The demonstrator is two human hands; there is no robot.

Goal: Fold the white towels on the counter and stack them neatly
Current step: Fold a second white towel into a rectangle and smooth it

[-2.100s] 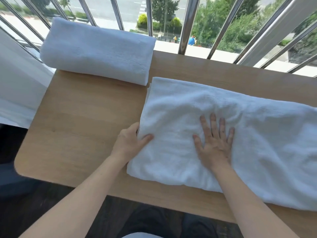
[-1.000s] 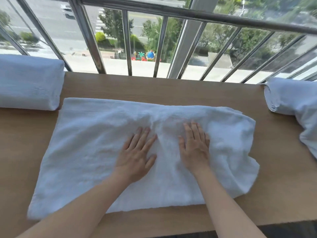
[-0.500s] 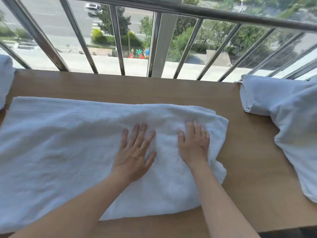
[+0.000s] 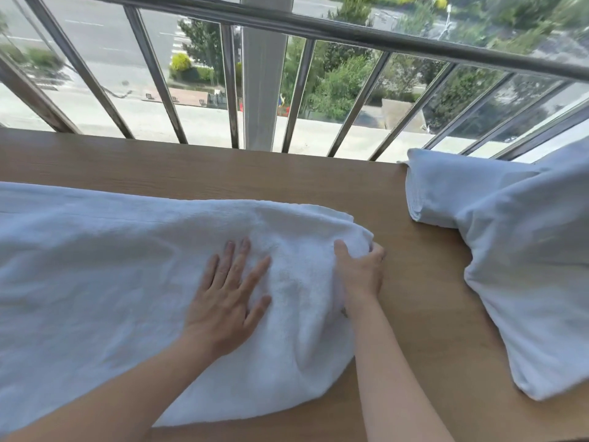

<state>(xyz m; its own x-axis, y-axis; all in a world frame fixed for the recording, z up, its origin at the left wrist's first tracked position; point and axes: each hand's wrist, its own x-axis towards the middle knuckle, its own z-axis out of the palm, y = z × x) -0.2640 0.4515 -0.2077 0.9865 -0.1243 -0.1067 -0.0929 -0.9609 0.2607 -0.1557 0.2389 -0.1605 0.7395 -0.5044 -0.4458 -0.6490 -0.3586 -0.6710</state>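
One desk (image 4: 223, 167) carries the towel (image 4: 95, 266), spread across its left and middle; the left grip (image 4: 226, 298) presses it flat, fingers spread, and the right grip (image 4: 361, 269) pinches its right edge. Lifting from one point could let the corners sag, skewing the fold.

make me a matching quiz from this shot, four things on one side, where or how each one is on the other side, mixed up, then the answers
Things:
1. left hand
2. right hand
3. spread towel
4. heaped towels

States:
a. bunched at the right end of the counter
b. grips the spread towel's right edge
c. lies flat, fingers straight, on the spread towel
d. laid out across the counter's left and middle

Pairs: 1-c, 2-b, 3-d, 4-a
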